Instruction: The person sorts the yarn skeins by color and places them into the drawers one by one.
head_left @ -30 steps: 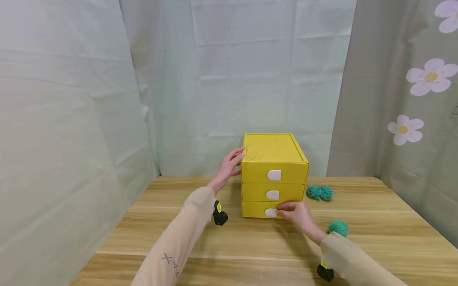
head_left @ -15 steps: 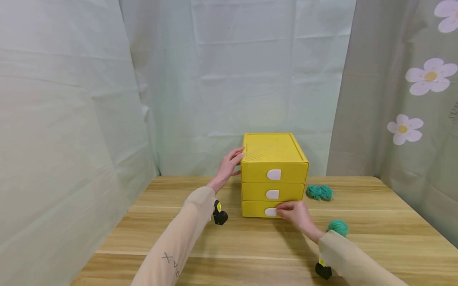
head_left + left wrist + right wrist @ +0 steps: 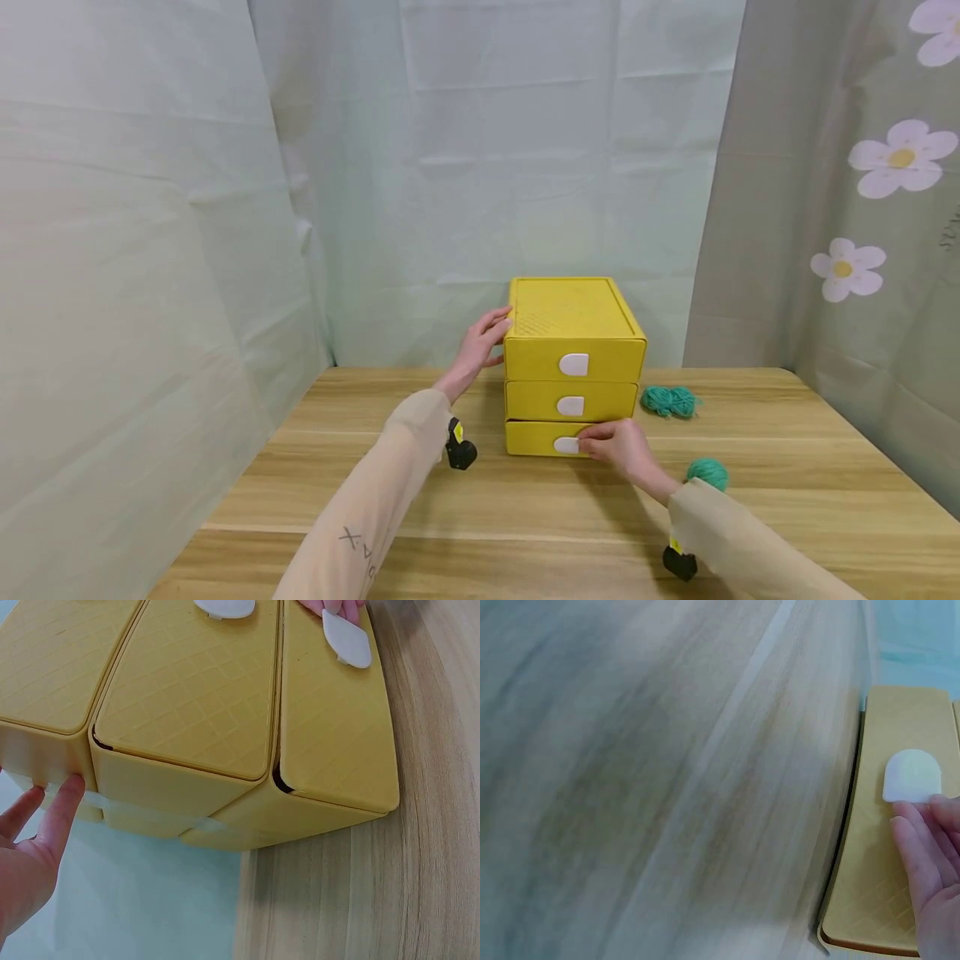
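A yellow three-drawer cabinet (image 3: 573, 310) stands on the wooden table, each drawer front bearing a white tab handle. My left hand (image 3: 472, 348) rests against the cabinet's left side near its top front corner. In the left wrist view, its extended fingers (image 3: 64, 814) touch the side wall. Down at the bottom drawer (image 3: 529, 438), my right hand (image 3: 628, 452) pinches the edge of the white handle (image 3: 913, 777) between thumb and fingers. A narrow dark gap shows along this drawer's upper edge, its front standing slightly proud of the drawers above.
Right of the cabinet lies a tied skein of green yarn (image 3: 670, 402). Nearer, a green yarn ball (image 3: 708, 473) sits beside the right sleeve (image 3: 738, 533), partly hidden by it. Pale cloth (image 3: 525, 150) hangs behind the table (image 3: 465, 558).
The bottom drawer has come out slightly toward me, with my right hand on its handle. My left hand keeps its place on the cabinet's side.
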`<state>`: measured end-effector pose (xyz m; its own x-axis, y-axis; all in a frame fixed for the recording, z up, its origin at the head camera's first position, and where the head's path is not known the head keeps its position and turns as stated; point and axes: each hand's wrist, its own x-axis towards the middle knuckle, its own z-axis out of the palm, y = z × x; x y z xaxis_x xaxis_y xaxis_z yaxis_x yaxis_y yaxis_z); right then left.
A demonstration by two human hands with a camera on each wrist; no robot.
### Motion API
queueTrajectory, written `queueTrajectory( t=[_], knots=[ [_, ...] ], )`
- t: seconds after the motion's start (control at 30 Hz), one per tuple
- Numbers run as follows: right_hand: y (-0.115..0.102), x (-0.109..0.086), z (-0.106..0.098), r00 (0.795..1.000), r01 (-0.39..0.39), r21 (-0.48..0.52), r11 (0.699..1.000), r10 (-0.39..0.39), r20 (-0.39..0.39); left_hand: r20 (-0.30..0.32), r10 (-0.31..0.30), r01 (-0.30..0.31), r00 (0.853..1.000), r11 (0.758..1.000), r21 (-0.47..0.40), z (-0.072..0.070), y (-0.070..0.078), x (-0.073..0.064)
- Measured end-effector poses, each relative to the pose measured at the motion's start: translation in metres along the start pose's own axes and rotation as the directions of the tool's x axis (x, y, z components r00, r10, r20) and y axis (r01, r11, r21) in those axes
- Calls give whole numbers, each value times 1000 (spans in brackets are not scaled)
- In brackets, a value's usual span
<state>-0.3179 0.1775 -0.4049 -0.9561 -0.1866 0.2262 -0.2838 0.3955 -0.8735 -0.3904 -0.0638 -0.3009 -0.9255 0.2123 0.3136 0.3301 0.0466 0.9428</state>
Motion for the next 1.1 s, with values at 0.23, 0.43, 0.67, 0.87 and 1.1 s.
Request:
queueTrajectory(
  t=[0.23,0.43,0.67,0.87,1.1],
  knots=[
    [-1,-2,-3,999,5,24,1000,-7,50,9,1,-1,1000,1000,-10,-1,0,1],
    [-1,-7,-4,998,24,-3,1000,-24,65,9,4,-4,1000,1000,-15,0,0,0],
    [-2,-11,-6,994,53,-30,998,-49,99,7,-8,8,1000,1000,-18,-1,1,1],
    [-3,-16,-8,990,73,-58,996,-66,122,50,-22,24,998,999,-39,-1,14,-6],
    [-4,-21,-9,987,93,-76,993,-82,142,62,-21,22,998,1000,-16,1,27,-15]
  ],
)
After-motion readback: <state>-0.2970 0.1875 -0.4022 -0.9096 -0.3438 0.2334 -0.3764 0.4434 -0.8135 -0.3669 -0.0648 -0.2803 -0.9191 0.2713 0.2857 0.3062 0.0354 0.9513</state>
